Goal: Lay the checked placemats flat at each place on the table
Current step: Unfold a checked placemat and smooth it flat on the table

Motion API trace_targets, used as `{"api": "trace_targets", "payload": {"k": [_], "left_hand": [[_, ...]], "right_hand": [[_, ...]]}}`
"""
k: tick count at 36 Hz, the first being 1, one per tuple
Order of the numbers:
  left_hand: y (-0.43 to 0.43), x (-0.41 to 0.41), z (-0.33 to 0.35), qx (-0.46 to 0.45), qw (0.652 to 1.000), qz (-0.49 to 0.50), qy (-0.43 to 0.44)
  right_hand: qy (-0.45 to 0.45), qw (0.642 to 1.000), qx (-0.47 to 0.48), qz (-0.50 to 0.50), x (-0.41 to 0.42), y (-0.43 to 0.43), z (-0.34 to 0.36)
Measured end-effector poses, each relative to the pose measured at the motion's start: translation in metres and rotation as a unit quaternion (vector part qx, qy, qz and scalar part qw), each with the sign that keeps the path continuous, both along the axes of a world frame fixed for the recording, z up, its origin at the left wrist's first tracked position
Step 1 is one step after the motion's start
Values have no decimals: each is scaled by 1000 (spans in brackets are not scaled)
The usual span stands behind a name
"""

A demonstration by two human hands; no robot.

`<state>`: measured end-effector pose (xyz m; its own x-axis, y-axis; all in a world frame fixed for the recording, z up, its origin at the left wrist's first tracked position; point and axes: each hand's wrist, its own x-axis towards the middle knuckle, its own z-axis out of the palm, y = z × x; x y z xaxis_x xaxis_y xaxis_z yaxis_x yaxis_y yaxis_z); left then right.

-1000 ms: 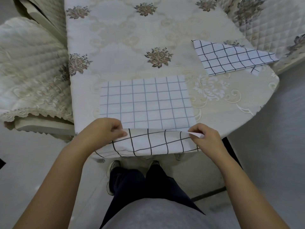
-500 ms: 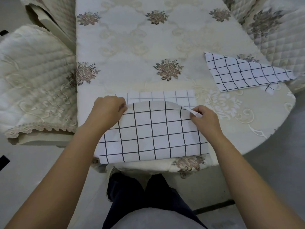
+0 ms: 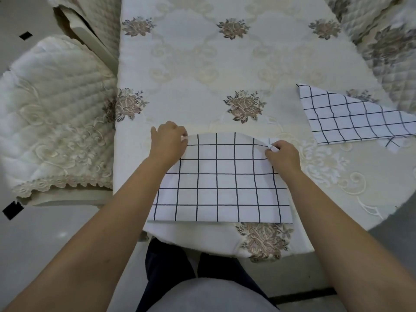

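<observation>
**Mat flipped over, almost flat**

A second ago the near placemat (image 3: 225,183) lay pale side up, with its front part hanging off the counter (image 3: 202,70). Now it is turned over, dark lines up, by the counter's front edge. The left hand (image 3: 167,143) pinches its far left corner and the right hand (image 3: 283,156) pinches its far right corner. The far edge looks a bit lifted. The other placemat (image 3: 351,118), on the right, is folded over and needs fixing.
</observation>
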<state>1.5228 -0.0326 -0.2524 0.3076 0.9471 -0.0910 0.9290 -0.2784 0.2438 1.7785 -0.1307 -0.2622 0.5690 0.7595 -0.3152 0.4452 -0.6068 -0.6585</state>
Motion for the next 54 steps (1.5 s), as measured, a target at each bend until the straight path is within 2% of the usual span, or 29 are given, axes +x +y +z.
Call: {"api": "trace_targets", "payload": {"k": [4,11,15,21,35,54], "left_hand": [[-15,1,-2,-21,1000,12,-5],[-67,13,-13,-85,992,-93,-13],[-91,15,-26,-56,987,-149,-17],[-110,13,-39,-23,983,-182,12],[-132,1,-61,-44,984,-165,55],[-148,-4,-72,-7,986,-158,43]], "right_hand": [[-4,1000,-19,-8,6,8,-1],[-10,999,-41,-14,16,11,-9],[-23,999,-37,-12,19,9,-12],[-25,999,-30,-17,21,9,-14],[-48,998,-24,-31,18,10,-17],[-44,997,-28,-49,15,12,-20]]}}
